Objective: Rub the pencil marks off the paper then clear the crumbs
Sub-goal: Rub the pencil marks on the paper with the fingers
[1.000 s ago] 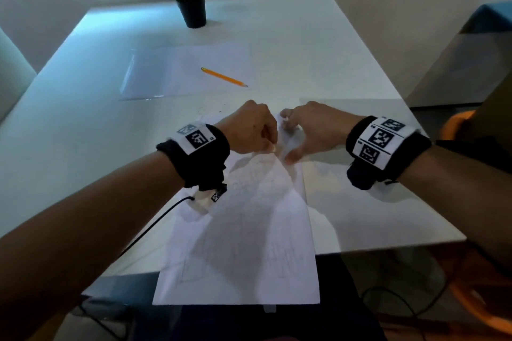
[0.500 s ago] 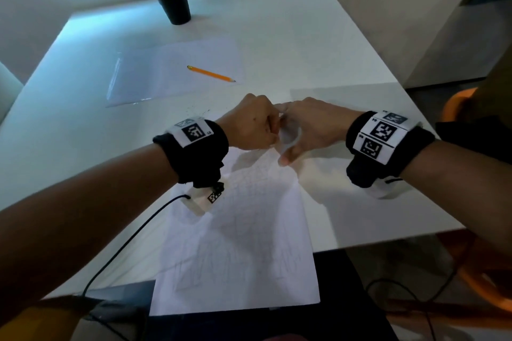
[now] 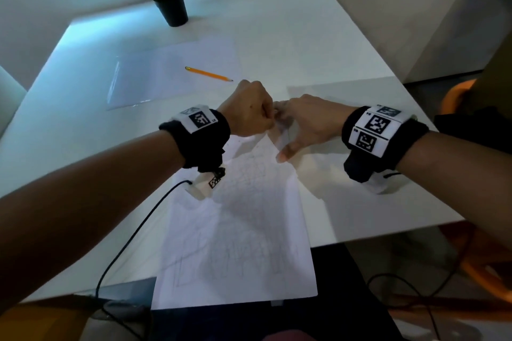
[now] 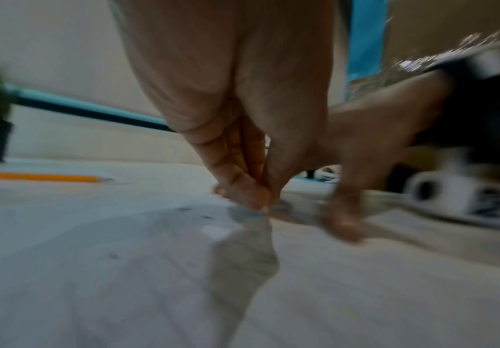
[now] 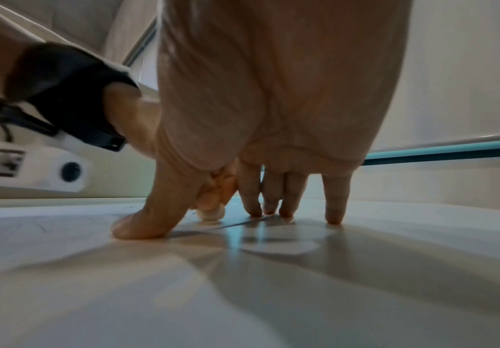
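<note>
A white sheet of paper [image 3: 238, 243] with faint pencil lines lies on the table, its near end hanging over the table's front edge. At the sheet's far end my left hand [image 3: 264, 122] is curled and pinches a small pale eraser [image 5: 211, 214] whose tip touches the paper. Just to its right, my right hand [image 3: 288, 133] presses down with spread, straight fingers [image 5: 333, 212] and its thumb [image 5: 141, 226] flat on the sheet. Small dark crumbs [image 4: 183, 209] lie on the paper by the left fingertips. In the head view the eraser is hidden by the hands.
A yellow pencil [image 3: 208, 73] lies on a second white sheet [image 3: 166, 77] farther back. A potted plant [image 3: 171, 8] stands at the far edge of the white table [image 3: 346, 196]. A black cable [image 3: 130, 238] runs from my left wrist over the front edge.
My left hand has shifted a little toward the right hand at the sheet's far end. The right hand keeps pressing in the same spot. The head view has moved slightly.
</note>
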